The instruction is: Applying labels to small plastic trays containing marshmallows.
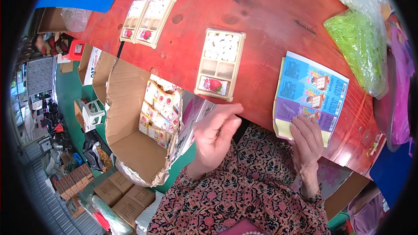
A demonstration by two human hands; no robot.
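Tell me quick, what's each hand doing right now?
Left hand: open, fingers loosely curled, holding nothing, raised at the table edge.
Right hand: open, fingertips resting on the stack of printed sheets.

Under my right hand (307, 141) lies a stack of flat printed cards (311, 91), blue above, purple below, with yellow backing, at the near edge of the red bench (270, 21). Ahead sits a cream tray pack (220, 64) with a strawberry label. Farther left lie two more tray packs (148, 19) side by side. Beside the bench, an open cardboard box (130, 122) holds small red-and-white cartons (159, 113). Brown boxes (124, 196) sit on the floor.
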